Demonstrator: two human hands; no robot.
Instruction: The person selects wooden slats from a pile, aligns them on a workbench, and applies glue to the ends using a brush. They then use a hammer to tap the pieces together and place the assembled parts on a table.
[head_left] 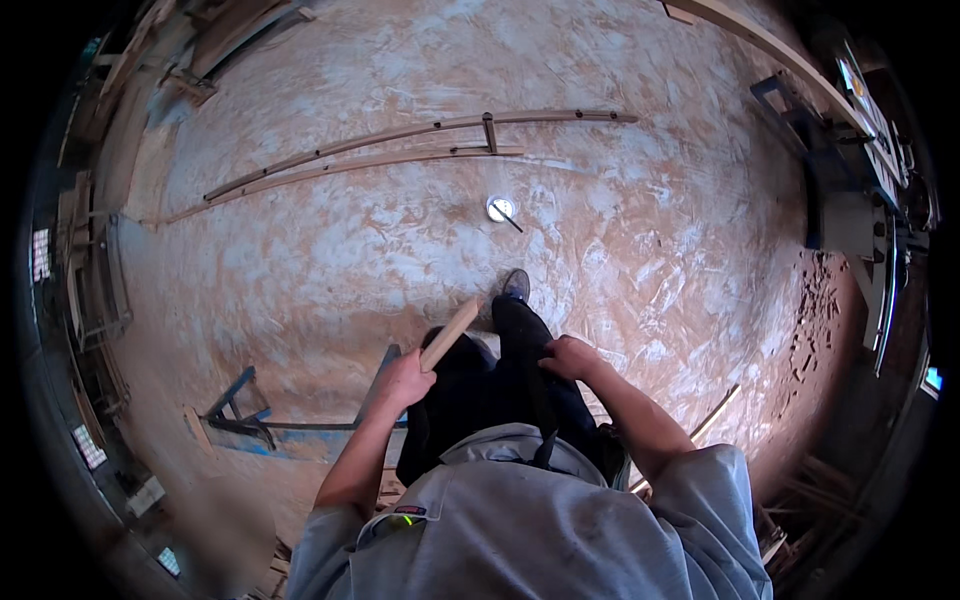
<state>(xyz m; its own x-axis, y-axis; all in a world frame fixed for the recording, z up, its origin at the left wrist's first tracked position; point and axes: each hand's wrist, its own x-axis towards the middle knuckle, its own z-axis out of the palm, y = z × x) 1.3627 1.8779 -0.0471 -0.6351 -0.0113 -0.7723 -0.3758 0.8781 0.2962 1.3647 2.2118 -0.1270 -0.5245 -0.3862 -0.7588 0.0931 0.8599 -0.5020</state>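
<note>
My left hand (405, 379) is wrapped round the lower end of a pale wooden piece (452, 333), whose cut, angled tip points up and to the right, over my leg. Beside my right thigh, my right hand (571, 357) is closed, its fingers curled next to a dark strap (541, 412) that hangs over my trousers. Whatever those fingers hold, if anything, is hidden. My shoe (516, 285) rests on the floor ahead.
A white round tub (500, 208) with a dark stick across it stands ahead. Beyond it lies a long wooden frame (390, 134). A blue metal stand (235, 395) is at the left, a machine (848, 220) at the right. Wood scraps (815, 320) litter the right floor.
</note>
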